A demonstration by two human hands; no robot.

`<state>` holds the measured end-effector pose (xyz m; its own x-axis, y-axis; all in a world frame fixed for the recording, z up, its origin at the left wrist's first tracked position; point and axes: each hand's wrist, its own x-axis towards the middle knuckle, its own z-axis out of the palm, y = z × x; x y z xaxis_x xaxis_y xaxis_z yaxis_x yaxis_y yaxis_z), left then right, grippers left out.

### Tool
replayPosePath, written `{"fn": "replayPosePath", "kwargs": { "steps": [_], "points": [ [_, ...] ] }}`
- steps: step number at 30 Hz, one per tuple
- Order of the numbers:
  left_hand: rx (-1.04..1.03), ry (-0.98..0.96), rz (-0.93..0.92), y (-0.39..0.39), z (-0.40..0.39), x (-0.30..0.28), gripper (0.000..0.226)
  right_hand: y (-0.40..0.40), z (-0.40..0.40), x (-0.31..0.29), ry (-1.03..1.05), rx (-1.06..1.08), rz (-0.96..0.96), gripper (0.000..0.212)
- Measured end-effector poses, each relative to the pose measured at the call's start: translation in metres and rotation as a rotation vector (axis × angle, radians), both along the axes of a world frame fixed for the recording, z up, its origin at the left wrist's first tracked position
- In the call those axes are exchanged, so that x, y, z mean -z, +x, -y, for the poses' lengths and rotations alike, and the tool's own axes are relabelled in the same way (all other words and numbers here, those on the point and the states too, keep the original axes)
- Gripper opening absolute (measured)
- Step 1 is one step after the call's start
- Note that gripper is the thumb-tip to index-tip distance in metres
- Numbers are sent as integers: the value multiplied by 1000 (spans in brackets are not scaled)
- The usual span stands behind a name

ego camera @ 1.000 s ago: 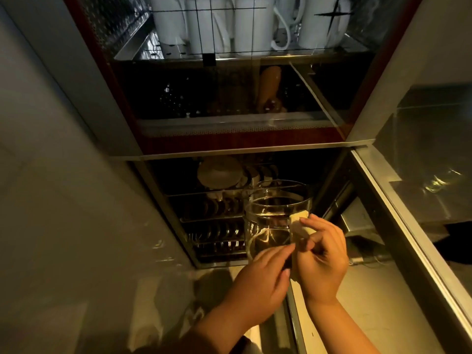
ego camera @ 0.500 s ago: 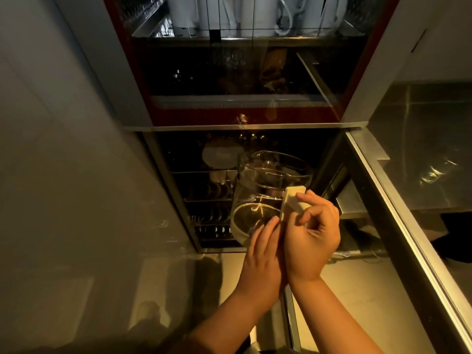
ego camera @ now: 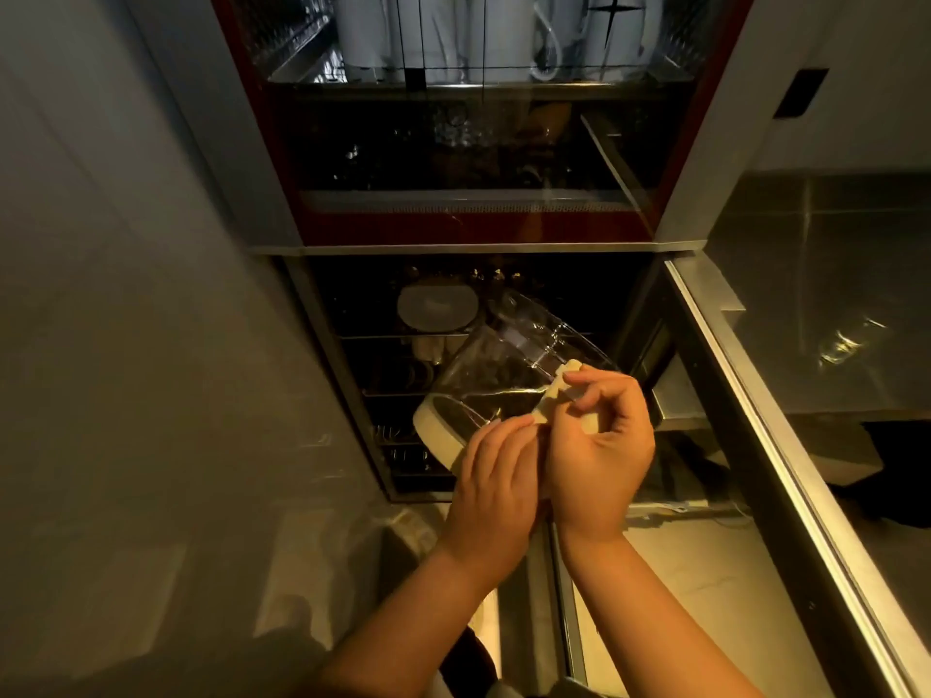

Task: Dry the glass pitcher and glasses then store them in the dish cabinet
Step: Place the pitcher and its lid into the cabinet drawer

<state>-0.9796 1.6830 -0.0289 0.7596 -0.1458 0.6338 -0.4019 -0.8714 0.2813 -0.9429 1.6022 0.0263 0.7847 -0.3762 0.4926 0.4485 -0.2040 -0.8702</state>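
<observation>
A clear glass pitcher (ego camera: 496,380) with a cream base and cream handle is tilted, mouth toward the open lower compartment of the dish cabinet (ego camera: 453,244). My right hand (ego camera: 599,445) grips the pitcher's handle, fingers curled round it. My left hand (ego camera: 496,476) lies under the cream base, fingers against it, holding the pitcher from below. Both hands are in front of the lower compartment's opening. No cloth shows.
The lower compartment holds wire racks with plates and a pale bowl (ego camera: 437,307). The upper compartment holds white mugs (ego camera: 453,32) behind a wire rail. The opened steel door (ego camera: 786,445) stands at the right. A grey wall (ego camera: 126,345) is on the left.
The pitcher has gone from upright to tilted, its base swinging left toward me. My left hand has shifted under the base. The view has dipped lower.
</observation>
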Motion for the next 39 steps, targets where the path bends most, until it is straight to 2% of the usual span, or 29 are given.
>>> {"fn": "replayPosePath", "kwargs": {
  "steps": [3, 7, 8, 10, 13, 17, 19, 21, 24, 28, 34, 39],
  "points": [
    [31, 2, -85, -1, -8, 1, 56, -2, -1, -2, -11, -62, -74, 38],
    [22, 51, -109, -2, -17, -7, 60, -7, 2, -11, -130, -155, -161, 31],
    [14, 75, -98, -1, -20, -10, 60, -7, 5, -12, -200, -191, -171, 26],
    [-3, 108, -88, 0, -26, -17, 61, -8, 14, -13, -479, -256, -163, 13],
    [-11, 121, -133, -1, -32, -21, 68, -7, 27, -15, -892, -351, -200, 34],
    [6, 165, -144, 2, -38, -23, 66, -9, 35, -22, -1092, -380, -349, 44],
    [-3, 177, -131, 4, -41, -27, 60, -10, 36, -20, -1169, -373, -313, 47],
    [0, 169, -147, 5, -43, -30, 63, -9, 38, -16, -1195, -389, -190, 48],
    [12, 184, -153, 4, -45, -31, 65, -6, 42, -8, -1105, -484, -73, 52],
    [45, 181, -169, 4, -48, -34, 56, -4, 46, -1, -975, -516, 73, 43],
    [134, 92, -196, 6, -52, -43, 42, -5, 47, 14, -971, -402, 183, 49],
    [186, -37, -288, 13, -56, -51, 38, 1, 38, 0, -1023, -364, 152, 60]
  ]
}}
